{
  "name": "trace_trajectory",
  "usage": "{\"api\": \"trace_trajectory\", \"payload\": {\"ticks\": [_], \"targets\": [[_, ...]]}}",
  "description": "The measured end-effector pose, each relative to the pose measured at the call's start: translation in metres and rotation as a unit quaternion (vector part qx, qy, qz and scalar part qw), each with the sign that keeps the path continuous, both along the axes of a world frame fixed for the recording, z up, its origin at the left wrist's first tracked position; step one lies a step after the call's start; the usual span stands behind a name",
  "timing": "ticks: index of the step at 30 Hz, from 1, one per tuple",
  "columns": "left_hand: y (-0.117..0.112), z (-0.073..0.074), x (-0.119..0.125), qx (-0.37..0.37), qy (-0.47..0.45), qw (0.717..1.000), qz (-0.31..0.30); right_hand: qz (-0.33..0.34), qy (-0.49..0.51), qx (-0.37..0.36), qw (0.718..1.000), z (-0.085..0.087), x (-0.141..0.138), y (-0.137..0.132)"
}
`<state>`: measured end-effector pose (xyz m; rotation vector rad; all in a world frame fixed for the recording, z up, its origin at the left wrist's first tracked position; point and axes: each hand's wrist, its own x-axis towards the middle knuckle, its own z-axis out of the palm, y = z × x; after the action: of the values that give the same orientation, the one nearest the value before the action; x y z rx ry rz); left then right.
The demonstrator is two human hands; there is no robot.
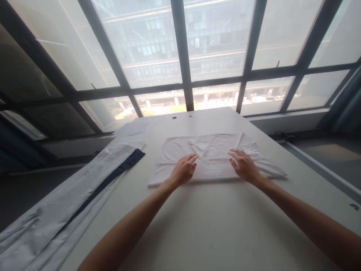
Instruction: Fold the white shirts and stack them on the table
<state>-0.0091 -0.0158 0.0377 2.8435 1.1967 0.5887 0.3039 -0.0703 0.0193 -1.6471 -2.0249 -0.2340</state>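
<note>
A white folded garment [214,150] lies flat in the middle of the white table [225,226]. My left hand [184,169] rests palm down on its near left part, fingers stretched out and close together. My right hand [244,165] lies flat on the near right part, fingers spread. Neither hand grips the cloth. A sleeve or flap of the garment sticks out to the right past my right hand.
Long white cloth with a dark blue band [93,188] runs along the table's left edge and hangs off the near corner. More folded white cloth [132,128] lies at the far left. Large windows [180,56] stand behind the table's far edge.
</note>
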Motion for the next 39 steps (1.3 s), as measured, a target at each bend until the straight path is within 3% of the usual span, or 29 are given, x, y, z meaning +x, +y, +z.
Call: {"api": "trace_trajectory", "payload": {"ticks": [3,5,8,13,17,24,27,31,36,39], "targets": [[-0.004,-0.018,0.046,-0.044,0.041,0.997,-0.036,0.038,-0.029,-0.08,0.996,-0.013,-0.051,0.004],[-0.004,-0.031,0.059,-0.062,0.07,0.995,-0.043,0.047,-0.041,-0.13,0.99,-0.023,-0.066,0.005],[-0.004,-0.041,0.061,-0.068,0.093,0.992,-0.045,0.059,-0.055,-0.169,0.982,-0.031,-0.069,0.005],[-0.003,-0.04,0.057,-0.07,0.1,0.992,-0.043,0.069,-0.06,-0.182,0.979,-0.032,-0.06,0.008],[-0.003,-0.038,0.058,-0.075,0.103,0.991,-0.042,0.051,-0.077,-0.18,0.979,-0.035,-0.021,0.006],[-0.003,-0.038,0.059,-0.087,0.093,0.991,-0.041,-0.051,-0.126,-0.184,0.973,-0.048,0.108,-0.022],[-0.004,-0.037,0.059,-0.094,0.092,0.991,-0.037,-0.088,-0.129,-0.173,0.972,-0.047,0.123,-0.027],[-0.006,-0.035,0.06,-0.094,0.095,0.99,-0.035,-0.103,-0.077,-0.105,0.986,-0.034,0.08,-0.018],[-0.007,-0.035,0.059,-0.081,0.097,0.991,-0.034,0.028,-0.027,-0.104,0.994,-0.023,-0.018,-0.003],[-0.007,-0.038,0.059,-0.082,0.095,0.992,-0.028,0.07,-0.041,-0.132,0.988,-0.03,-0.051,-0.002]]}}
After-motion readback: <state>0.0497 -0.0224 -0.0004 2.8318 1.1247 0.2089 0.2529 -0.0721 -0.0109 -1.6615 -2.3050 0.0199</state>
